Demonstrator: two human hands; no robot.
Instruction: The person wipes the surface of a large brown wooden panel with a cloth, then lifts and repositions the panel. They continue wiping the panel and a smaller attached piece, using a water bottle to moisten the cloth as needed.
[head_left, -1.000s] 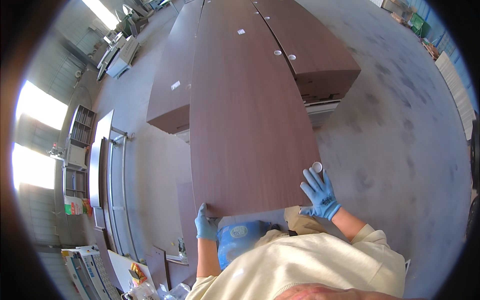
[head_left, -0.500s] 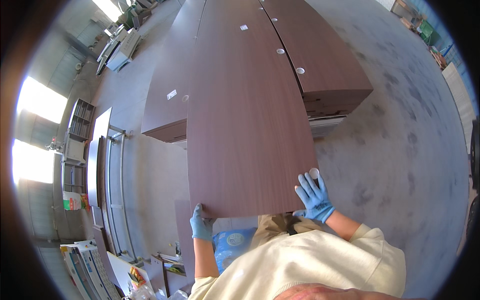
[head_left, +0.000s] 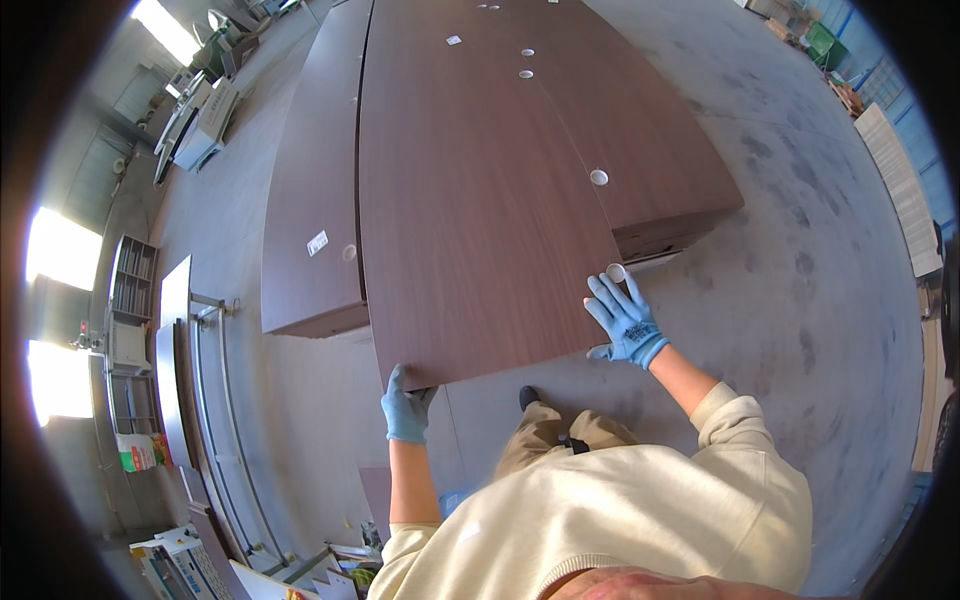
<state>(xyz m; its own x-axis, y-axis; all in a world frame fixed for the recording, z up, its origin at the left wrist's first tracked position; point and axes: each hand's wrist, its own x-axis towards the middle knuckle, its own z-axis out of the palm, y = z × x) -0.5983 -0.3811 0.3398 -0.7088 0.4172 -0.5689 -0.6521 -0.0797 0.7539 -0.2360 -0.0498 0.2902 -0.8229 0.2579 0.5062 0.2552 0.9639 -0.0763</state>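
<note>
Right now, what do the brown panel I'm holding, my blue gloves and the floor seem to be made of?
Brown panel: probably wood-based board with a satin veneer or laminate face; fine lengthwise grain shows. Blue gloves: likely knitted fabric, matt, judging by their snug, creased fit; I can't tell if they're coated. Floor: probably smooth concrete, dull grey, given its even surface and dark smudges.

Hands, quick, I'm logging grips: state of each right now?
Left hand: closed, holding the board.
Right hand: open, spread at the board's near right corner.
</note>
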